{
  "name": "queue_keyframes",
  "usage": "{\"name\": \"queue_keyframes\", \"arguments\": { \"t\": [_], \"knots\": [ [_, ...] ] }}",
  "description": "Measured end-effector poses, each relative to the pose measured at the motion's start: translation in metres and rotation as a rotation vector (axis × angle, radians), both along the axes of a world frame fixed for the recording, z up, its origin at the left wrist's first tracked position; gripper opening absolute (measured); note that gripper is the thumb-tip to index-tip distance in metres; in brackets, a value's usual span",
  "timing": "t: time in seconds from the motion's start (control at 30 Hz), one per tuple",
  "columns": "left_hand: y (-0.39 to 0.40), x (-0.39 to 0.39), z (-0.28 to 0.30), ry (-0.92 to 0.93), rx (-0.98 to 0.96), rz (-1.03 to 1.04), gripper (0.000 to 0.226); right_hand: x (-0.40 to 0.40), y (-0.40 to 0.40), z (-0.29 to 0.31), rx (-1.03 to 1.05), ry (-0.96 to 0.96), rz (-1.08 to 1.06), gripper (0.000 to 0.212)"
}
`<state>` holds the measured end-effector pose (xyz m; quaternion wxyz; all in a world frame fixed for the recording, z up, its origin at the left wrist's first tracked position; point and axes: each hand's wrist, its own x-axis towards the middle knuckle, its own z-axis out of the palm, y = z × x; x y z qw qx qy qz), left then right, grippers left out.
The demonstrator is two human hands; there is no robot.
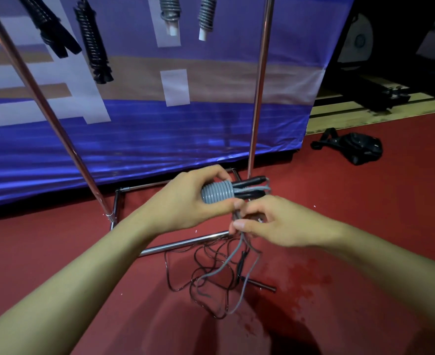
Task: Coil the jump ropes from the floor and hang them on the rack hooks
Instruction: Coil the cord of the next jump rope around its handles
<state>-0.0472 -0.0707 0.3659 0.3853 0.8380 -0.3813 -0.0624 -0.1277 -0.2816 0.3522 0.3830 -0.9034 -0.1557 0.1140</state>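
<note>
My left hand (185, 198) grips a grey jump rope coil (216, 192) wound tightly round its two black handles (249, 187), which stick out to the right. Just below, my right hand (265, 224) pinches the loose grey rope tail (233, 260) that hangs down to the floor. A thin black jump rope (203, 265) lies tangled on the red floor under my hands. Several coiled ropes hang from the rack above: two black coils (93, 42) at the upper left, two grey coils (169, 11) near the top centre.
The chrome rack has slanted poles (44, 103), an upright pole (258, 85) and base bars (185, 243) on the red floor. A blue and white banner (160, 129) stands behind it. A black bag (354, 147) lies at the right.
</note>
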Motion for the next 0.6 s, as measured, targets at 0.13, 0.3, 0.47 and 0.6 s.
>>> {"name": "queue_keyframes", "arguments": {
  "t": [0.13,0.3,0.47,0.6],
  "knots": [
    [0.001,0.001,0.001,0.092,-0.051,-0.037,0.028,0.012,-0.010,-0.010,-0.194,-0.166,0.114,0.017],
    [0.004,-0.002,0.008,0.169,0.009,-0.120,0.034,0.021,-0.026,-0.013,-0.220,-0.286,0.098,0.013],
    [0.003,0.000,0.007,0.238,0.182,-0.247,0.021,0.034,-0.031,0.007,-0.654,-0.638,0.097,0.016],
    [0.005,0.003,0.007,0.189,0.318,-0.283,0.023,0.034,-0.025,0.008,-0.373,-0.380,-0.047,0.009]
  ]
}}
